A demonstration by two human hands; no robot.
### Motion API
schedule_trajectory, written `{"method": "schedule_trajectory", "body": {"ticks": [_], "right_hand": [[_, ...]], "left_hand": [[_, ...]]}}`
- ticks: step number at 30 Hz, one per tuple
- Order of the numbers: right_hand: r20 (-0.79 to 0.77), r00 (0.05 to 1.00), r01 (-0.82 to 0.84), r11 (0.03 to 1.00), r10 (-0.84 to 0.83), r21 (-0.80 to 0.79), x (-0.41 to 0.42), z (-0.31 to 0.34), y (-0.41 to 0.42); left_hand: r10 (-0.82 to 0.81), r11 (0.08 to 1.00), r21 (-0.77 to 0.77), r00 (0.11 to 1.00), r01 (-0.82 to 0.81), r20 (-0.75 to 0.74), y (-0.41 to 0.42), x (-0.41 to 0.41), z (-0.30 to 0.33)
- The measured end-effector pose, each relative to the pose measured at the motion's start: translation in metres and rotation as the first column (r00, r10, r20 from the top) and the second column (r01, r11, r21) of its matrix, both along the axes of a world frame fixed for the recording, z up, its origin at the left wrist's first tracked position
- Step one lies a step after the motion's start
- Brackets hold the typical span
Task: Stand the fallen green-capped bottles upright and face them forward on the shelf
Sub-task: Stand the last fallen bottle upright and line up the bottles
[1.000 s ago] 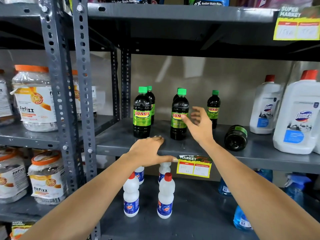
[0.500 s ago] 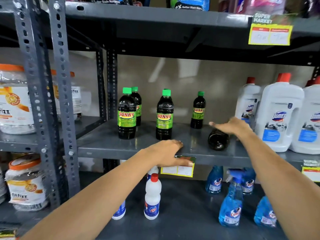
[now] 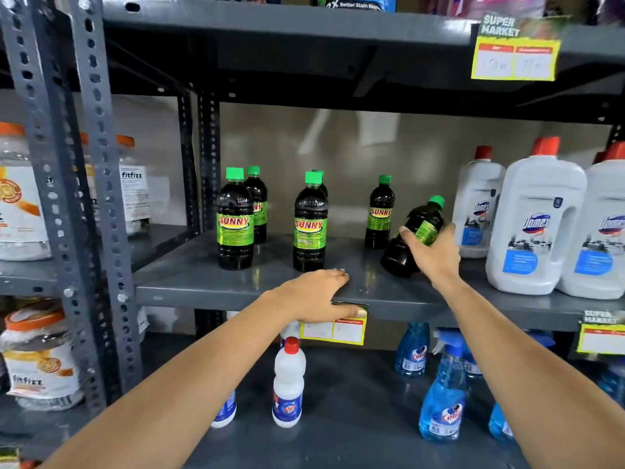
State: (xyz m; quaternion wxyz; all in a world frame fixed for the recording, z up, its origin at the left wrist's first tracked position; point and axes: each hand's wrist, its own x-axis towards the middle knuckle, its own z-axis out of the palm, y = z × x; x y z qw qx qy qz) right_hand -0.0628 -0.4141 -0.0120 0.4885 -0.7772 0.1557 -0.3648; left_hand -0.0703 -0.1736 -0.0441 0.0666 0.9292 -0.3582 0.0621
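Note:
Several dark green-capped Sunny bottles stand upright on the grey middle shelf (image 3: pixel 209 286): a front-left one (image 3: pixel 235 225) with another (image 3: pixel 257 201) behind it, a middle one (image 3: pixel 310 225) hiding one more, and a smaller one (image 3: pixel 380 214) further back. My right hand (image 3: pixel 431 255) grips one more green-capped bottle (image 3: pixel 409 238) around its label; it is tilted, cap up and to the right, base just above the shelf. My left hand (image 3: pixel 324 296) lies flat on the shelf's front edge, palm down, thumb hooked over the lip, holding nothing.
Large white Domex jugs (image 3: pixel 534 228) with red caps stand close to the right of the tilted bottle. Blue spray bottles (image 3: pixel 443 390) and small white bottles (image 3: pixel 288 384) fill the shelf below. Jars (image 3: pixel 40 360) sit in the left bay behind the upright posts (image 3: pixel 101 204).
My right hand moved from the middle bottle to the fallen bottle at the right, closed on it and lifted it to a tilt. My left hand stayed on the shelf edge.

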Motion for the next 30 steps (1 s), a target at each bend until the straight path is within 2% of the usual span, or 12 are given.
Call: {"method": "schedule_trajectory", "body": {"ticks": [3,7,9,11,15,20,24,28,30], "right_hand": [[0.12,0.992,-0.018,0.994,0.031,-0.108,-0.002,-0.005,0.003],[0.123,0.99,-0.028,0.94,0.074,-0.341,-0.004,-0.01,0.007],[0.107,0.991,-0.032,0.922,0.079,-0.387,-0.004,-0.012,0.008],[0.089,0.993,-0.041,0.927,0.08,-0.372,-0.003,-0.011,0.007],[0.011,0.98,-0.188,0.942,0.199,-0.277,0.0,-0.011,0.002],[0.049,0.985,-0.147,0.948,0.167,-0.281,0.003,-0.011,0.001],[-0.017,0.958,-0.284,0.936,0.286,-0.207,0.008,-0.012,-0.001],[-0.029,0.968,-0.252,0.951,0.251,-0.18,0.009,-0.012,-0.004],[-0.041,0.956,-0.294,0.942,0.291,-0.164,0.012,-0.014,-0.005]], "left_hand": [[0.001,1.0,-0.018,1.0,-0.001,-0.001,0.0,0.001,-0.001],[0.01,1.0,-0.026,1.0,-0.01,-0.004,-0.001,-0.001,-0.001],[0.011,1.0,-0.028,1.0,-0.011,-0.002,-0.001,-0.003,0.0],[0.012,1.0,-0.029,1.0,-0.012,-0.001,-0.002,-0.005,0.001],[0.024,0.999,-0.033,1.0,-0.024,-0.003,-0.002,-0.004,0.0],[0.027,0.999,-0.03,1.0,-0.027,0.011,-0.002,-0.003,-0.002],[0.037,0.999,-0.034,0.999,-0.036,0.012,-0.001,-0.002,-0.003],[0.035,0.998,-0.044,0.999,-0.035,0.013,-0.001,-0.002,-0.003],[0.04,0.998,-0.045,0.999,-0.04,0.007,-0.002,-0.001,-0.004]]}}
